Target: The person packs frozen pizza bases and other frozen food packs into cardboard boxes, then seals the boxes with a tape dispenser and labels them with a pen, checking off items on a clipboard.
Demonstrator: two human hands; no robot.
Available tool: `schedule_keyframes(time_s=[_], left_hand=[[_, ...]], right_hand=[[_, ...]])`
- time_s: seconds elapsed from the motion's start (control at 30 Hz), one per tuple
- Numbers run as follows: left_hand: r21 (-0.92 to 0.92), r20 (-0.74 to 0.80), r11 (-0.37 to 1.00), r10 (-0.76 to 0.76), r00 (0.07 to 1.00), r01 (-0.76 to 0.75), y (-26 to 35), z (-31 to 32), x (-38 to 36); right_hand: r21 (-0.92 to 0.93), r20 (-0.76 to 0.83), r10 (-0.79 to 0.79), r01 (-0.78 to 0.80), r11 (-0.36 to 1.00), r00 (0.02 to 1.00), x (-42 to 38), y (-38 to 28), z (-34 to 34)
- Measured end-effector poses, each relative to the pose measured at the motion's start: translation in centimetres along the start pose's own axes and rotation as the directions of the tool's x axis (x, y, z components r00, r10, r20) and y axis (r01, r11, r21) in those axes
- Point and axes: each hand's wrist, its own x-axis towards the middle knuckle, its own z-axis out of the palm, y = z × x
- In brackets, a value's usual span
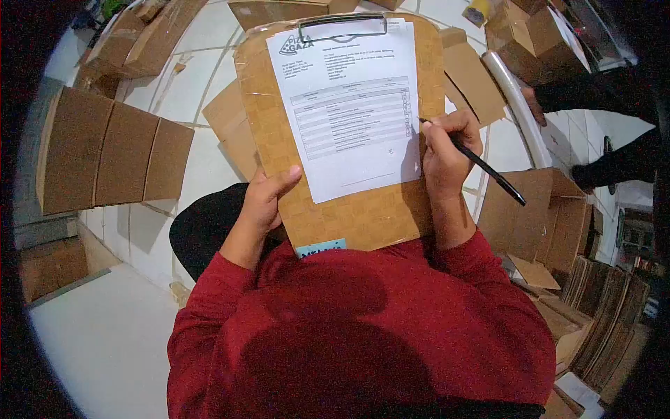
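A brown clipboard point(363, 216) with a woven pattern rests in front of my red top. Its dark metal clip point(342, 28) pins a printed form point(349, 167), which has a pizza logo and a table with a column of small boxes on the right. My left hand point(269, 199) grips the clipboard's left edge, thumb on top and fingers underneath. Between the fingers of my right hand point(450, 153) is a black pen point(492, 171), its tip at the form's right edge beside the boxes. A blue label point(321, 248) sticks to the clipboard's lower left corner.
Cardboard boxes point(105, 153) stand on the white tiled floor to the left. On the right lie an open carton point(516, 213), a plastic-wrapped roll point(516, 105) and stacked flat cardboard point(593, 307). Another person's hand point(534, 105) and dark sleeve reach in by the roll.
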Motion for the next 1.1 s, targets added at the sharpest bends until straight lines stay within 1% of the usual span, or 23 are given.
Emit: schedule_keyframes(time_s=[0.03, 0.17, 0.23, 0.37, 0.43, 0.53, 0.67, 0.73, 0.77, 0.83, 0.87, 0.93, 1.1], left_hand=[[0.001, -0.005, 1.000, 0.008, 1.000, -0.008, -0.05, -0.08, 0.03], [-0.031, 0.014, 0.999, 0.008, 1.000, -0.008, -0.33, -0.24, 0.20], [-0.008, -0.011, 1.000, -0.021, 1.000, 0.021, -0.03, 0.00, 0.01], [-0.037, 0.008, 0.999, -0.016, 1.000, 0.016, -0.15, -0.16, 0.07], [-0.027, 0.017, 1.000, -0.004, 1.000, 0.005, -0.17, -0.18, 0.06], [-0.021, 0.013, 1.000, 0.006, 1.000, -0.005, 0.00, 0.07, 0.00], [-0.010, 0.001, 1.000, 0.012, 1.000, -0.012, -0.23, -0.15, 0.12], [-0.009, 0.016, 1.000, 0.005, 1.000, -0.005, -0.22, -0.29, 0.18], [-0.009, 0.016, 1.000, 0.006, 1.000, -0.005, -0.19, -0.29, 0.19], [-0.026, 0.027, 1.000, -0.006, 1.000, 0.007, -0.26, -0.28, 0.16], [-0.026, 0.028, 1.000, -0.007, 1.000, 0.007, -0.27, -0.27, 0.18], [-0.017, 0.009, 1.000, -0.001, 1.000, 0.001, -0.31, -0.23, 0.22], [-0.016, 0.013, 1.000, 0.013, 1.000, -0.013, -0.19, -0.03, 0.22]], right_hand=[[-0.044, 0.030, -0.009, 0.011, 0.999, 1.000, -0.09, 0.26, -0.23], [-0.120, 0.035, -0.020, 0.024, 0.993, 0.999, -0.61, -0.14, 0.17], [-0.180, 0.033, -0.118, 0.122, 0.976, 0.992, -0.55, 0.36, 0.26], [-0.191, 0.050, -0.108, 0.115, 0.975, 0.993, -0.58, 0.25, 0.39], [-0.182, 0.039, -0.057, 0.063, 0.981, 0.998, -0.57, -0.06, 0.46], [-0.168, 0.020, -0.025, 0.028, 0.985, 0.999, -0.31, -0.35, 0.59], [-0.162, 0.036, -0.016, 0.022, 0.987, 0.999, -0.26, 0.11, 0.36], [-0.191, 0.069, -0.060, 0.072, 0.979, 0.996, -0.35, 0.35, 0.41], [-0.191, 0.069, -0.060, 0.072, 0.979, 0.996, -0.36, 0.29, 0.48], [-0.166, 0.045, 0.019, -0.011, 0.986, 0.999, -0.48, 0.12, 0.48], [-0.166, 0.045, 0.019, -0.011, 0.986, 0.999, -0.44, 0.17, 0.44], [-0.224, 0.067, -0.051, 0.065, 0.972, 0.996, -0.30, 0.30, 0.33], [-0.217, 0.039, -0.028, 0.036, 0.976, 0.999, -0.42, 0.02, 0.60]])
